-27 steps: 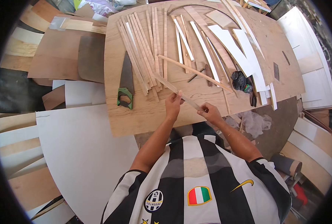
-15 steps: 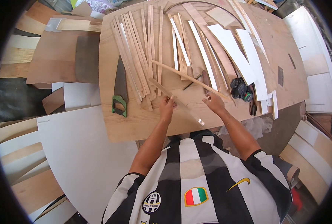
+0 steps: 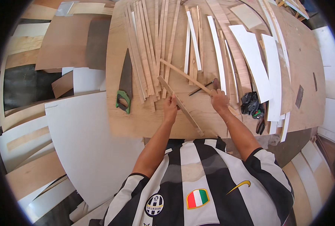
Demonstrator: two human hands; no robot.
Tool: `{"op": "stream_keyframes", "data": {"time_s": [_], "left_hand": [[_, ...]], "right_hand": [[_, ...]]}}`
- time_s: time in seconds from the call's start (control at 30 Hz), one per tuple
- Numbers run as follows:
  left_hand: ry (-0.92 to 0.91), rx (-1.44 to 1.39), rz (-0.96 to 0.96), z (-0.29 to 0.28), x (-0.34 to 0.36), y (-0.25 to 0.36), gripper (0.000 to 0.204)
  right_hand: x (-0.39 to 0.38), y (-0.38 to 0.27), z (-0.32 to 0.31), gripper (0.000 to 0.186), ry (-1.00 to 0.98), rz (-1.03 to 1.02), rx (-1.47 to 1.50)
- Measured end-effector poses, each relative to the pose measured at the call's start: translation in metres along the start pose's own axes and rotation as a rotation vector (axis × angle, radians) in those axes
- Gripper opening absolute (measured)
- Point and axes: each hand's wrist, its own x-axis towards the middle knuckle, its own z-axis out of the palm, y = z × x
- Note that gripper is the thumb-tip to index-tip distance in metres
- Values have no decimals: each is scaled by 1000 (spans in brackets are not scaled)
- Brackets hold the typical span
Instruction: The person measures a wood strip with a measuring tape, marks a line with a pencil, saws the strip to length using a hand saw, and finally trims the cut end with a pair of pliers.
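Note:
My left hand (image 3: 171,109) is closed around a short wooden strip (image 3: 190,117), which slants from near the strip pile down toward my body. My right hand (image 3: 220,100) has its fingers wrapped over the near end of a longer, thin wooden strip (image 3: 185,76). That strip runs up and left, its far end over the pile of wooden strips (image 3: 146,49). Just beyond my right hand are a dark pencil-like stick (image 3: 197,90) and a brownish tool part (image 3: 215,83), partly covered.
A green-handled handsaw (image 3: 124,83) lies at the table's left. White curved panels (image 3: 252,62) cover the right side, by a black plastic bag (image 3: 249,103) and dark-handled pliers (image 3: 261,125). A large white sheet (image 3: 81,143) stands left of the wooden table (image 3: 137,124).
My right hand has gone from loosely open beside the long strip to closed over its near end. The short strip in my left hand has turned slightly. The view has shifted.

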Motion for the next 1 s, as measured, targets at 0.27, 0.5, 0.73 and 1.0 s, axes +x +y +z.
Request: {"op": "stream_keyframes", "data": {"time_s": [0.27,0.5,0.73,1.0], "left_hand": [[23,-191,-6,-44,-10,9,43],[35,-351,-69,-107,-12,33,36],[126,-207,15,-236,-14,34,29],[44,-202,44,-256,-7,25,29]], "right_hand": [[-18,-68,1,45,121,-217,382],[-60,-176,12,44,-395,-255,447],[-85,-196,40,39,-286,-115,313],[-107,-170,34,39,-151,56,426]]}}
